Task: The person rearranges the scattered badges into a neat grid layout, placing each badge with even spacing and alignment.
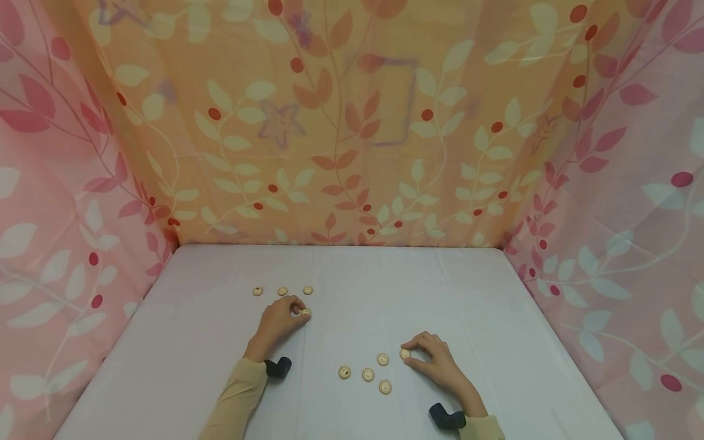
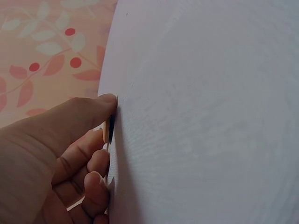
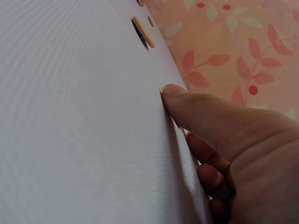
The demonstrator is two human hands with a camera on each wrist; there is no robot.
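Note:
Small round pale wooden discs with dark markings on their faces lie on the white table. My left hand (image 1: 277, 321) pinches one disc (image 1: 306, 313) between thumb and fingers, at the table surface; in the left wrist view that disc (image 2: 107, 129) shows edge-on beneath the thumb. Behind it are three discs in a row: a left one (image 1: 257, 291), a middle one (image 1: 283, 291) and a right one (image 1: 308, 290). With thumb and forefinger, my right hand (image 1: 438, 365) holds another disc (image 1: 404, 354) by its edges. In the right wrist view the thumb mostly hides it.
Left of my right hand several loose discs lie in a loose group, among them an upper one (image 1: 382, 359) and a lower one (image 1: 385, 387). Flowered curtains (image 1: 341, 122) enclose the table (image 1: 467, 293) at the back and both sides.

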